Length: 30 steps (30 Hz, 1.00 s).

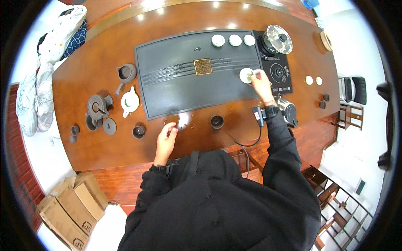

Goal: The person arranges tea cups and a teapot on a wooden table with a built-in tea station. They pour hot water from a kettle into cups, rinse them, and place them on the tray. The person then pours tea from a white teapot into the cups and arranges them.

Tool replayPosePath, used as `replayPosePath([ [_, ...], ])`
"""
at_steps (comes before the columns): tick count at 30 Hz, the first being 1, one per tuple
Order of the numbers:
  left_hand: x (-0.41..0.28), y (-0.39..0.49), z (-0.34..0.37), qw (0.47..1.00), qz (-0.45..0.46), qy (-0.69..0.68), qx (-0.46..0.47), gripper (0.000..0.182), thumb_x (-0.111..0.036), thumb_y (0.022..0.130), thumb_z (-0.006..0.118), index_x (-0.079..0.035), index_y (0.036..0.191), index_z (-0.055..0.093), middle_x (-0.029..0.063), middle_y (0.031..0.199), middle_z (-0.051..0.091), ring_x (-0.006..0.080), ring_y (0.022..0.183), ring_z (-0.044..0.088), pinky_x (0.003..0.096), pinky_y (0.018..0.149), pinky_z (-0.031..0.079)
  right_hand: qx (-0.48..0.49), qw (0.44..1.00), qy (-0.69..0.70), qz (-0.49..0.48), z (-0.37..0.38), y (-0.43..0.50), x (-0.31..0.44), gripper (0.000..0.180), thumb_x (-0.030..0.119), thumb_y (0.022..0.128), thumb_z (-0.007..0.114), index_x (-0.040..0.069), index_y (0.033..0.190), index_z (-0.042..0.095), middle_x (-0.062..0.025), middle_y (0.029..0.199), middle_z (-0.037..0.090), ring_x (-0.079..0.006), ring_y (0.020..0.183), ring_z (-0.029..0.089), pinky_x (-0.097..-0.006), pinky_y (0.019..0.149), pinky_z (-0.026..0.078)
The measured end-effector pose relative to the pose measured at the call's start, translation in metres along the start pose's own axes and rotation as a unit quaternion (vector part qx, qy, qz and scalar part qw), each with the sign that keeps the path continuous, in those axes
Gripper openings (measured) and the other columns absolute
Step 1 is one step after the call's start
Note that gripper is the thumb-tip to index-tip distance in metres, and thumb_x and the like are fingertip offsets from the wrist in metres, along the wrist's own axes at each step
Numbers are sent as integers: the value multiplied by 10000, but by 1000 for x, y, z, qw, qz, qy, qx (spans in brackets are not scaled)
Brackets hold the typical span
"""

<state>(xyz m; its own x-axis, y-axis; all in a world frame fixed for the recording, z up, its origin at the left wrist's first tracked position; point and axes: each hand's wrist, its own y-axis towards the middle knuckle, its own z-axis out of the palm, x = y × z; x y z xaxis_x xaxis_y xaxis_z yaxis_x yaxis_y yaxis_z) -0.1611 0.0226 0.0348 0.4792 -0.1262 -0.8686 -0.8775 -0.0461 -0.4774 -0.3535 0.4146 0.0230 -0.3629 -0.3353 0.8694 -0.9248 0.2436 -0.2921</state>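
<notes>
My right hand [260,82] is at the right end of the black tea tray [176,97], its fingers on the rim or handle of a white cup [246,75] with something green in it. My left hand [166,138] rests at the table's near edge, fingers loosely curled, with nothing seen in it. A dark cup [217,121] stands between my hands, and another dark cup [138,132] is left of my left hand. Three white cups, one of them the left one [218,40], line the tray's far right. A gold patterned drain plate [203,66] lies mid-tray.
Right of the tray are a black hob [279,75], a glass-lidded pot [278,39] and a steel kettle [286,109] close to my right forearm. On the left stand a white pitcher [130,102], a side-handled clay pot [126,73] and a clay teapot [97,106]. A cable [251,145] hangs beside my right wrist.
</notes>
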Motion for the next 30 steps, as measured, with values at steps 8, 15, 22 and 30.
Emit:
replayPosePath([
  [8, 4, -39, 23, 989, -66, -41, -126, 243, -79, 931, 538, -7, 1161, 570, 38, 935, 614, 111, 862, 566, 250, 802, 466, 60, 992, -103, -38, 61, 101, -28, 286, 191, 821, 623, 76, 1083, 632, -108, 831, 685, -203, 720, 673, -321, 712, 512],
  [15, 9, -68, 38, 969, -152, -18, -194, 246, -86, 935, 522, -9, 1165, 560, 55, 955, 627, 114, 870, 565, 254, 809, 461, 150, 986, 66, 18, 110, 130, -6, 285, 130, 833, 632, -28, 1071, 635, -96, 784, 693, -126, 647, 666, -251, 602, 523],
  [22, 13, -78, 44, 961, -165, -18, -222, 247, -77, 929, 540, -13, 1166, 557, 54, 932, 621, 122, 871, 563, 255, 807, 454, 130, 957, 231, 114, 161, 136, 10, 298, 59, 829, 648, -124, 1037, 538, -173, 911, 640, -199, 745, 669, -267, 673, 574],
  [30, 15, -84, 42, 960, -172, -27, -221, 251, -62, 936, 523, 6, 1177, 537, 73, 969, 618, 143, 908, 583, 274, 838, 471, 87, 930, 324, 149, 189, 137, 8, 354, 67, 860, 648, -138, 1094, 479, -184, 1023, 599, -256, 899, 642, -309, 839, 555],
])
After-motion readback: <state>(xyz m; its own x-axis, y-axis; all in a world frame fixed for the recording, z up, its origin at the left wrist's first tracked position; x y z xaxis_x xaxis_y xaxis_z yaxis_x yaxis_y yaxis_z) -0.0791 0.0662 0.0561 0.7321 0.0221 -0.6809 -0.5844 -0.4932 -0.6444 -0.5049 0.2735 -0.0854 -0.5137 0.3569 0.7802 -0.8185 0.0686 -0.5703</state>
